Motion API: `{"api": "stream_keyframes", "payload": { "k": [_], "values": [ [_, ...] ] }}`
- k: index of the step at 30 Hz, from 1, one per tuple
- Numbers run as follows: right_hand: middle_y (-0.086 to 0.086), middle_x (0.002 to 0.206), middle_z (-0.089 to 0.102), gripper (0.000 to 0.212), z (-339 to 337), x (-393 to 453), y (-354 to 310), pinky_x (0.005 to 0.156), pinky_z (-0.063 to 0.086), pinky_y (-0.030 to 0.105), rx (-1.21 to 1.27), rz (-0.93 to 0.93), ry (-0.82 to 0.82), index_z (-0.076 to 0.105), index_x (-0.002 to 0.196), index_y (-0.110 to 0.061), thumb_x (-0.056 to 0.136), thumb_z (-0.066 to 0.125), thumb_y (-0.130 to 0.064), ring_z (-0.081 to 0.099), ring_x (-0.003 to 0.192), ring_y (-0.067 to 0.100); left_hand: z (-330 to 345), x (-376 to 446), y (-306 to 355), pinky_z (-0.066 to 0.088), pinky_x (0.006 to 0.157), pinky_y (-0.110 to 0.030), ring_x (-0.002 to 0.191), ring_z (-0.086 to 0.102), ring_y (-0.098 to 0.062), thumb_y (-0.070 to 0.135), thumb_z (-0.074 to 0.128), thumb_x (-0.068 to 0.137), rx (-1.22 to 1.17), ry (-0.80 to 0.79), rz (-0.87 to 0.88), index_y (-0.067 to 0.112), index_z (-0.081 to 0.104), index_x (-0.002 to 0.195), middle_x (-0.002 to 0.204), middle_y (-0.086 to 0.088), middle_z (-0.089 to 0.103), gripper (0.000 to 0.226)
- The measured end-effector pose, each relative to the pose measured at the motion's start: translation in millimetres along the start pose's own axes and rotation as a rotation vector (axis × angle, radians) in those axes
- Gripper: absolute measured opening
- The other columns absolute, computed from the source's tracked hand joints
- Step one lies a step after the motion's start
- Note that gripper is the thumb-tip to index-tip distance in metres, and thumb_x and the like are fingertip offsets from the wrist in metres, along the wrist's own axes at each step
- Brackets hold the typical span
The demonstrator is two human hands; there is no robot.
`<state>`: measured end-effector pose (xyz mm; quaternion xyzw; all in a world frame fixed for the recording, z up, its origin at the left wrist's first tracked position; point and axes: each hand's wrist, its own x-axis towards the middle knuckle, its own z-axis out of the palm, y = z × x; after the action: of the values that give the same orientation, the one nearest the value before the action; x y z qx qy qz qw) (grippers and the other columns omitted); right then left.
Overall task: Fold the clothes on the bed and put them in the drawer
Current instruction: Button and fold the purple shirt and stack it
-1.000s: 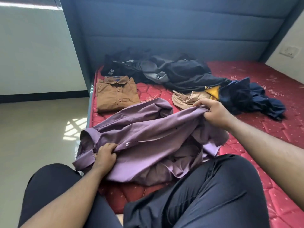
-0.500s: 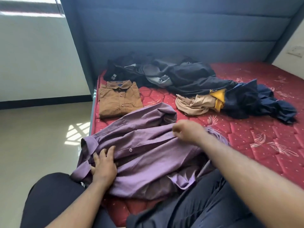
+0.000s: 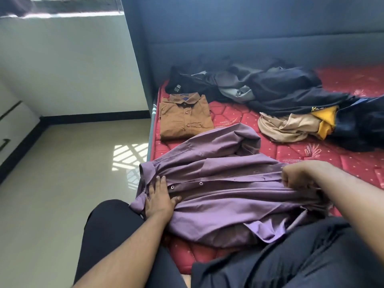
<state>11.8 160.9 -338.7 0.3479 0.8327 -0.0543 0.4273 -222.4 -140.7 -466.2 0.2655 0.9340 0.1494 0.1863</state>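
A purple button shirt (image 3: 218, 188) lies crumpled across the near left corner of the red mattress (image 3: 301, 148). My left hand (image 3: 159, 199) presses flat on its collar end, fingers spread. My right hand (image 3: 299, 176) grips a bunched fold of the same shirt at its right side, fingers curled into the cloth. A brown shirt (image 3: 185, 117), folded, lies beyond by the bed's left edge. Unfolded clothes lie farther back: a dark heap (image 3: 259, 86), a beige garment (image 3: 286, 125), a yellow piece (image 3: 326, 121) and a navy one (image 3: 361, 125).
A padded blue headboard (image 3: 249, 38) rises behind the clothes. My knees in dark trousers (image 3: 291, 256) are at the bed's near edge. Tiled floor (image 3: 72, 173) lies to the left, with white drawer fronts (image 3: 12, 129) at the far left wall.
My left hand went from gripping the shirt to lying flat on it. My right hand let go of the far edge, swept toward me and took hold of the shirt's right side.
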Motion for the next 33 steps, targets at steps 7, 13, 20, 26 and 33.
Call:
{"api": "stream_keyframes", "payload": {
  "k": [7, 13, 20, 26, 33],
  "values": [
    [0.003, 0.105, 0.067, 0.013, 19, -9, -159, 0.077, 0.048, 0.035, 0.337, -0.516, 0.703, 0.065, 0.096, -0.02, 0.089, 0.055, -0.024, 0.062, 0.099, 0.029, -11, 0, 4, 0.031, 0.102, -0.035, 0.12, 0.051, -0.035, 0.015, 0.051, 0.095, -0.17, 0.212, 0.03, 0.036, 0.061, 0.127, 0.125, -0.003, 0.067, 0.04],
    [0.003, 0.12, 0.061, 0.035, 42, 29, -258, 0.089, 0.048, 0.042, 0.353, -0.633, 0.703, 0.062, 0.122, -0.026, 0.094, 0.042, -0.023, 0.058, 0.111, 0.029, -20, 7, 0, 0.045, 0.094, -0.035, 0.101, 0.066, -0.024, 0.006, 0.064, 0.085, -0.278, 0.203, 0.191, 0.019, 0.078, 0.095, 0.099, -0.001, 0.075, 0.021],
    [-0.001, 0.122, 0.06, 0.027, 55, 29, -236, 0.084, 0.049, 0.04, 0.341, -0.437, 0.658, 0.055, 0.122, -0.033, 0.097, 0.046, -0.04, 0.062, 0.108, 0.03, -11, 2, 15, 0.035, 0.1, -0.04, 0.116, 0.045, -0.026, 0.016, 0.041, 0.098, 0.258, 0.121, 0.311, 0.026, 0.06, 0.12, 0.119, -0.003, 0.055, 0.031],
    [0.004, 0.115, 0.066, 0.024, 66, 6, -207, 0.082, 0.05, 0.038, 0.197, -0.333, 0.59, 0.063, 0.111, -0.029, 0.096, 0.046, -0.037, 0.064, 0.106, 0.03, -17, -3, 39, 0.041, 0.092, -0.038, 0.117, 0.051, -0.028, 0.014, 0.045, 0.096, 0.16, 0.033, 0.181, 0.019, 0.064, 0.11, 0.114, -0.008, 0.064, 0.025],
    [-0.004, 0.07, 0.058, 0.021, 87, 22, -222, 0.051, 0.039, 0.032, 0.104, -0.328, 0.958, 0.065, 0.066, -0.025, 0.063, 0.083, -0.035, 0.056, 0.063, 0.023, -5, -7, 38, 0.033, 0.092, -0.036, 0.097, 0.059, -0.016, 0.029, 0.06, 0.094, -0.208, -0.027, 0.049, 0.026, 0.057, 0.081, 0.091, 0.006, 0.067, 0.013]
  ]
}}
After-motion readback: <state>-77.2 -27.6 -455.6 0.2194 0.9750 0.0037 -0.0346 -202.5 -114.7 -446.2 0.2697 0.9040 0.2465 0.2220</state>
